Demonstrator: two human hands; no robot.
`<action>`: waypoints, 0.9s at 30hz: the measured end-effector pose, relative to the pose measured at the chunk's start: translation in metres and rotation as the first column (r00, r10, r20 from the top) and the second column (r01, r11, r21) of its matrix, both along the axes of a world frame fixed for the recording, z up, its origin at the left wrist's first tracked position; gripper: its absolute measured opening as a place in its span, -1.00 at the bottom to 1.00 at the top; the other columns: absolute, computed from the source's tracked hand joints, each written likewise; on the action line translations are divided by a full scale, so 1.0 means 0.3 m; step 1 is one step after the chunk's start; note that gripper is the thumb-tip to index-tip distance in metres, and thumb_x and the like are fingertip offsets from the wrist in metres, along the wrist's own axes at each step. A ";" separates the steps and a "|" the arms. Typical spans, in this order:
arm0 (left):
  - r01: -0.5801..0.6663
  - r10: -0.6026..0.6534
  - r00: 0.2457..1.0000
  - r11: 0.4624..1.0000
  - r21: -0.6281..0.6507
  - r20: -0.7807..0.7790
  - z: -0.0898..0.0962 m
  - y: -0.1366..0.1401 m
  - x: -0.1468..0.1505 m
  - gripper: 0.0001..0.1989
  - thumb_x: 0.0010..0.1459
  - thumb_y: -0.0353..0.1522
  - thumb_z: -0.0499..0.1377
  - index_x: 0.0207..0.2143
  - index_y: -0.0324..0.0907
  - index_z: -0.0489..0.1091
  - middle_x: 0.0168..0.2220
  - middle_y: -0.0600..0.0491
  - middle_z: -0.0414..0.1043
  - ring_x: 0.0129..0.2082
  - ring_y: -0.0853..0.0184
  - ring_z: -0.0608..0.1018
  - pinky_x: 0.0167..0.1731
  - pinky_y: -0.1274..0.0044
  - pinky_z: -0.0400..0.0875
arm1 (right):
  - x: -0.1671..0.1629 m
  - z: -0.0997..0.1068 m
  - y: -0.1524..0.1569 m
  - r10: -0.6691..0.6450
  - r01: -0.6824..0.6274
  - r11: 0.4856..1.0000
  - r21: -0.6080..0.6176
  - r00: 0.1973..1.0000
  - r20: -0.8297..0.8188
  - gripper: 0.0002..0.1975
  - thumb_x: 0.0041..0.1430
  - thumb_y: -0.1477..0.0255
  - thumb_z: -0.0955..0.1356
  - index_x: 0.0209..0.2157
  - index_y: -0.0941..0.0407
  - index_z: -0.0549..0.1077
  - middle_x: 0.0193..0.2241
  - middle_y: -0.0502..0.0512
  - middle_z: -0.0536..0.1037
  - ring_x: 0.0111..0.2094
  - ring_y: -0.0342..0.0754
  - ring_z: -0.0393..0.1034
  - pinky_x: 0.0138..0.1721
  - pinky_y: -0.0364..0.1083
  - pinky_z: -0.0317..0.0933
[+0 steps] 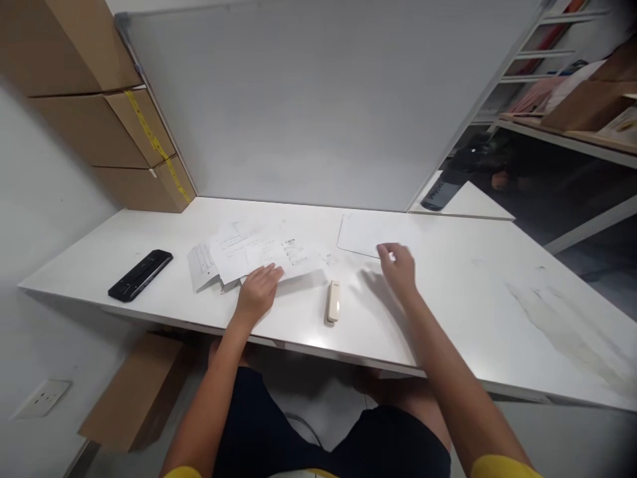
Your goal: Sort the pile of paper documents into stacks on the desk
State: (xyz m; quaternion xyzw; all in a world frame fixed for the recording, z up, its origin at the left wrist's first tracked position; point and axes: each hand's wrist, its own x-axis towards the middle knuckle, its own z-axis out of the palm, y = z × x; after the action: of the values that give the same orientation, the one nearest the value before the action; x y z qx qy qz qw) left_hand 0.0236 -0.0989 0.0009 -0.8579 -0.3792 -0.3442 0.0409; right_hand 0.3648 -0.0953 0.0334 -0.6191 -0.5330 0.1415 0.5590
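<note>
My left hand (259, 289) rests on the near edge of a loose spread of printed white papers (231, 255), its fingers stretched out over them. The sheets overlap unevenly, and one at the left is creased and stands up a little. My right hand (399, 267) is at the near edge of a blank-looking white sheet or stack (363, 232). Its fingers are curled with the tips close together; whatever lies between them is too unclear to make out. A cream stapler (333, 302) lies on the white table between my hands, touched by neither.
A black phone-like device (141, 275) lies at the table's left. Cardboard boxes (134, 133) are stacked at the back left. A large whiteboard (308, 106) stands along the back. Beyond its right edge is a dark bottle (442, 189). Another box (137, 392) is under the table.
</note>
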 end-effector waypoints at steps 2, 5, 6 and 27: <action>0.084 -0.084 0.996 0.996 0.033 0.002 0.020 -0.079 0.046 -0.61 0.35 -0.47 -0.04 0.11 -0.10 0.42 0.07 -0.06 0.52 0.14 0.21 0.51 0.18 0.22 0.36 | -0.082 -0.004 -0.083 0.025 -0.027 0.999 -0.033 0.997 -0.071 -0.50 0.12 -0.09 0.26 -0.53 0.04 0.45 -0.49 0.15 0.52 -0.24 0.17 0.43 -0.18 0.09 0.29; 0.201 -0.201 0.980 0.978 0.056 0.004 0.043 -0.243 0.111 -0.60 0.37 -0.43 -0.03 0.18 -0.05 0.35 0.09 -0.01 0.51 0.11 0.27 0.54 0.17 0.31 0.37 | -0.153 -0.052 -0.252 0.074 -0.120 0.983 -0.138 0.952 -0.298 -0.52 -0.01 -0.10 0.37 -0.46 0.07 0.52 -0.47 0.12 0.57 -0.31 0.15 0.46 -0.29 0.03 0.34; 0.259 -0.258 0.966 0.963 0.077 -0.022 0.043 -0.299 0.127 -0.60 0.36 -0.42 0.01 0.19 -0.02 0.34 0.08 0.02 0.51 0.10 0.30 0.54 0.17 0.36 0.36 | -0.163 -0.075 -0.316 0.083 -0.161 0.969 -0.187 0.926 -0.368 -0.53 -0.05 -0.08 0.41 -0.41 0.07 0.55 -0.46 0.11 0.59 -0.32 0.15 0.47 -0.33 0.02 0.35; 0.469 0.265 0.466 0.735 -0.490 0.844 -0.017 -0.553 0.247 -0.41 0.21 -0.01 0.16 0.20 -0.07 0.27 0.01 -0.10 0.50 0.04 0.11 0.54 0.05 0.30 0.41 | -0.129 -0.095 -0.719 -0.151 0.069 0.981 -0.183 0.862 -0.484 -0.69 -0.05 0.13 0.49 -0.40 0.09 0.59 -0.30 0.14 0.65 -0.20 0.16 0.49 -0.16 0.05 0.37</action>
State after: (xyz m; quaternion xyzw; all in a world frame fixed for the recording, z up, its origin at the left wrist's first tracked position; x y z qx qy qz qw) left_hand 0.0977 -0.2649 -0.0041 -0.5304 -0.3830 -0.5743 -0.4921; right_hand 0.3260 -0.3111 0.0049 -0.6342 -0.3221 0.3055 0.6330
